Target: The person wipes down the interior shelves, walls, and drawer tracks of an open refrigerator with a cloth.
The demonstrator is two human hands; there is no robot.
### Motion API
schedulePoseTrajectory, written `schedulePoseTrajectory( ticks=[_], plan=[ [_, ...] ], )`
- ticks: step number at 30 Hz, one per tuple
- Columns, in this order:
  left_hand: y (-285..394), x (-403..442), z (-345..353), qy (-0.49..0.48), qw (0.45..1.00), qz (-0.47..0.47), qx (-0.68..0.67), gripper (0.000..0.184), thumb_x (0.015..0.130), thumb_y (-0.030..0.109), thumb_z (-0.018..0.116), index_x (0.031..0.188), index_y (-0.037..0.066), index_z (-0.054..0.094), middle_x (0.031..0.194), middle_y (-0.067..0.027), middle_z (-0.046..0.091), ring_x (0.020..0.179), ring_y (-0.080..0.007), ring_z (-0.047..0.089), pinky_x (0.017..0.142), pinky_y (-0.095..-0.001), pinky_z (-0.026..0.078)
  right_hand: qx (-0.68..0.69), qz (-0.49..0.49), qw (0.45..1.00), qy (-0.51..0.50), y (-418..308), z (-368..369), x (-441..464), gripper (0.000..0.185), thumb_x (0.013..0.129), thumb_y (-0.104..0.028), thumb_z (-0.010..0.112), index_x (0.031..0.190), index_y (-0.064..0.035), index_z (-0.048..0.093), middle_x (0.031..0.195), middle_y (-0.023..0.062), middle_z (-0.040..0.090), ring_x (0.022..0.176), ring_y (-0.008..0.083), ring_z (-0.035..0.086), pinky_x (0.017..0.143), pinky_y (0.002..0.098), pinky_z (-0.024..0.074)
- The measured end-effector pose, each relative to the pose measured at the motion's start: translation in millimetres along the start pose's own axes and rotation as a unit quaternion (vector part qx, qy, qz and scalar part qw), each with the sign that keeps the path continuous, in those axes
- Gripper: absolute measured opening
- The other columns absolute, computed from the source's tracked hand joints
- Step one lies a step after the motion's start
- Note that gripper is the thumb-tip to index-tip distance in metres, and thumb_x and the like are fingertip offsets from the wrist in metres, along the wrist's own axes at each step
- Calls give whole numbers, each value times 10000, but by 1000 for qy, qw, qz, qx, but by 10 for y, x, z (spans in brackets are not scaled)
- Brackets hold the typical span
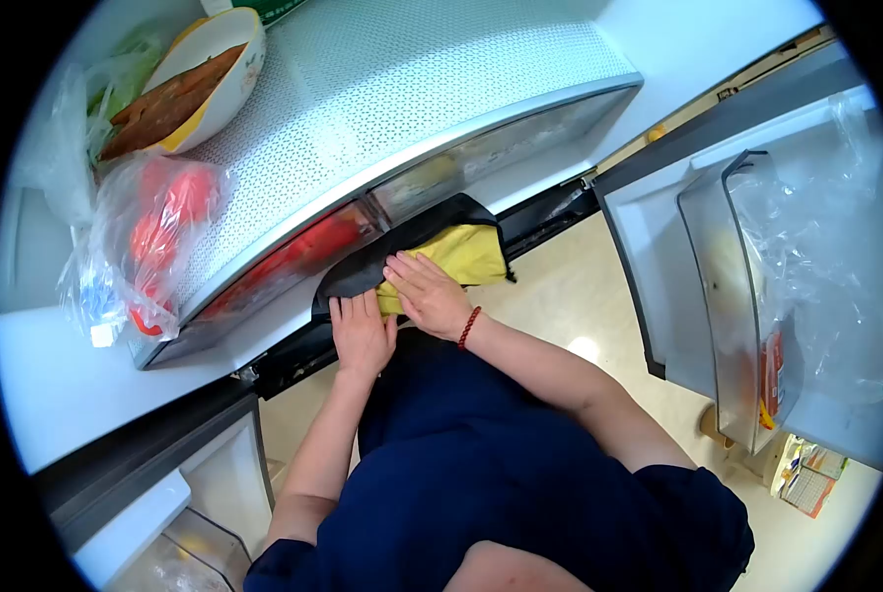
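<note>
A cloth (466,254), yellow on one side and dark grey on the other, lies folded over at the front edge of an opened fridge, in front of my body. My right hand (430,296), with a red bead bracelet on the wrist, rests on the yellow side with its fingers stretched out and close together. Just left of it, my left hand (363,335) lies on the cloth's lower edge, its fingers straight over the dark and yellow parts. What is under the fingertips and beneath the cloth is hidden.
Above the drawers (298,259), a patterned shelf (363,99) holds a bowl (249,64) of brown, long pieces and a plastic bag (170,227) with red items. Open doors flank me: the right door (624,257) with a clear bin (718,286), the left door (155,464) lower down.
</note>
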State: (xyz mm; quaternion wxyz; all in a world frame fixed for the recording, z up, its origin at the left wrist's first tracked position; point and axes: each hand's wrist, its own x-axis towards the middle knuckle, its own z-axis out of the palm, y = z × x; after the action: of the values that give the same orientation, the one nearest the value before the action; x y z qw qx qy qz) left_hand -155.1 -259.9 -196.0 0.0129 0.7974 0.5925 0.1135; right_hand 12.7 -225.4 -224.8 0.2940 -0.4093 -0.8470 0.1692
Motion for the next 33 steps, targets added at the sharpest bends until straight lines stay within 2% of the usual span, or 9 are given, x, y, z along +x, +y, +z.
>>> schedulePoseTrajectory(
  ticks=[4, 6, 12, 16, 19, 21, 26, 28, 33],
  plan=[
    [214, 381, 183, -101, 995, -9, -8, 707, 797, 325, 688, 1367, -15, 443, 1216, -170, 554, 1146, -340, 514, 1066, -544, 333, -75, -34, 995, 47, 635, -164, -21, 418, 850, -142, 586, 1255, -39, 603, 1214, 129, 634, 1194, 268, 568, 1085, 428, 391],
    [424, 730, 377, -137, 989, 9, -56, 716, 794, 331, 689, 1380, 4, 441, 1203, -161, 561, 1138, -330, 519, 1070, -539, 337, -116, 51, 992, 11, 860, -540, 18, 400, 849, -123, 576, 1238, -33, 607, 1205, 137, 636, 1160, 276, 581, 1041, 406, 424],
    [453, 915, 425, -8, 992, 114, -61, 714, 780, 349, 701, 1358, 8, 458, 1173, -162, 573, 1090, -329, 533, 1069, -529, 340, -188, 106, 967, 138, 824, -500, 111, 372, 883, -142, 521, 1203, 31, 600, 1216, 198, 616, 1164, 345, 558, 1037, 440, 408],
    [108, 287, 98, -84, 996, -21, -31, 747, 778, 356, 706, 1363, -24, 439, 1182, -178, 565, 1104, -340, 525, 1067, -531, 328, -40, 105, 989, -95, 85, -214, 339, 298, 845, -91, 542, 1106, 32, 619, 1133, 216, 619, 1083, 376, 559, 978, 478, 432],
    [-281, -220, 14, 7, 999, -41, 29, 758, 780, 384, 701, 1356, -34, 439, 1172, -190, 552, 1087, -356, 518, 1071, -530, 304, 11, -31, 998, 54, -193, 190, 344, 350, 875, -123, 553, 1198, -1, 607, 1214, 172, 607, 1146, 340, 552, 988, 453, 431],
    [-256, -242, -61, -18, 997, -50, 54, 759, 785, 397, 691, 1360, -29, 440, 1195, -186, 545, 1113, -355, 508, 1075, -533, 295, 25, -72, 996, 53, -137, 132, 341, 379, 894, -135, 545, 1249, -10, 586, 1248, 152, 599, 1164, 321, 551, 988, 441, 434],
    [204, 308, 87, -103, 995, 3, 0, 742, 801, 433, 676, 1388, 37, 452, 1260, -142, 535, 1190, -319, 479, 1073, -555, 297, -48, 61, 992, -95, 599, -366, 92, 369, 909, -119, 528, 1266, -34, 571, 1250, 128, 607, 1149, 301, 559, 986, 424, 439],
    [359, 554, 272, -36, 998, 46, -6, 671, 816, 398, 666, 1377, 83, 476, 1257, -117, 545, 1171, -308, 487, 1064, -544, 312, -139, 40, 988, 54, 814, -578, 20, 331, 912, -155, 540, 1228, -73, 597, 1133, 86, 635, 1084, 269, 578, 958, 416, 445],
    [143, 748, 424, 70, 990, 109, -60, 457, 848, 200, 641, 1293, 129, 566, 1215, -69, 574, 1098, -307, 530, 977, -491, 398, -110, 149, 965, 185, 849, -689, 162, 306, 866, -140, 635, 1154, -43, 604, 1065, 135, 612, 992, 343, 575, 873, 433, 466]
  ],
)
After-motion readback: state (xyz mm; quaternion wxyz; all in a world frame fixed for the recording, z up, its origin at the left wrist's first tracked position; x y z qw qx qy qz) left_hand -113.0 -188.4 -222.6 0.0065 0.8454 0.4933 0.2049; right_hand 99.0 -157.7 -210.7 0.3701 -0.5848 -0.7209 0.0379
